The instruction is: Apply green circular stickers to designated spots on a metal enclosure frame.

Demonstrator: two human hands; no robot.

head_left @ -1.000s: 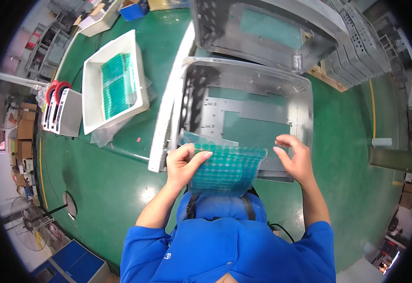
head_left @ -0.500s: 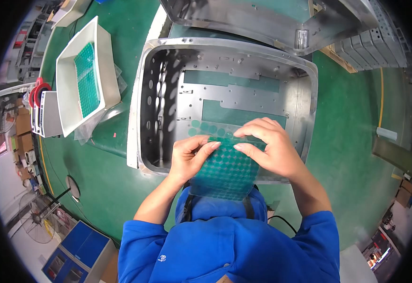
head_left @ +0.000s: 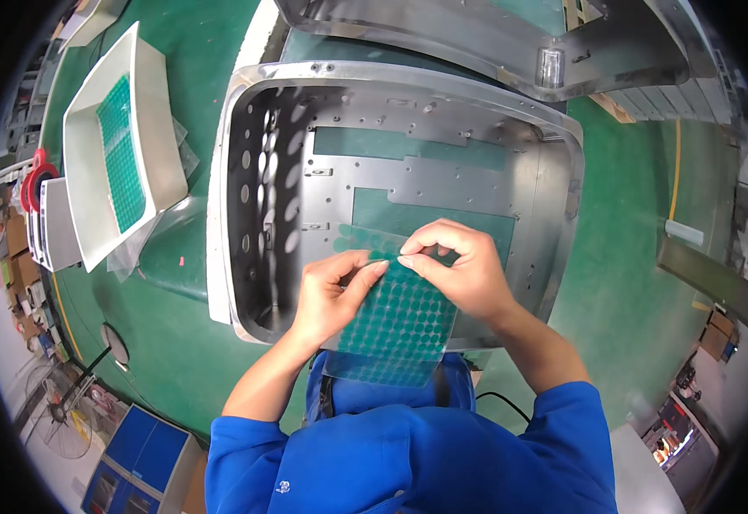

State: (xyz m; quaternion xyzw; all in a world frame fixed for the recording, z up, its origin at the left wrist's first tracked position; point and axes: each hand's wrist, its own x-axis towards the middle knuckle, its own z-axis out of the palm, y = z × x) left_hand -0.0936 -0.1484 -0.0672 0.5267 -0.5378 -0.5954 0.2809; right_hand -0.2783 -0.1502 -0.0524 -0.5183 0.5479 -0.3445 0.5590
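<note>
A clear sheet of round green stickers [head_left: 400,321] hangs in front of me, over the near edge of an open metal housing [head_left: 335,193]. My left hand [head_left: 331,295] pinches the sheet near its upper left, thumb on top. The thumb and forefinger of my right hand [head_left: 466,267] are closed together at the sheet's upper edge, close to my left thumb. Whether a single sticker is between those right fingertips is too small to tell. Above my fingers, a strip of the sheet with a few dots bends away over the housing's inside.
At the left stands a white bin [head_left: 83,163] with more green sticker sheets [head_left: 123,154] in it, beside red tape rolls [head_left: 38,180]. A second metal shell [head_left: 442,43] lies beyond the housing. A standing fan [head_left: 65,411] and blue cabinet [head_left: 138,454] are at lower left.
My right hand has moved left and its fingertips have closed together beside my left thumb. The view has shifted a little, and the sheet hangs slightly lower.
</note>
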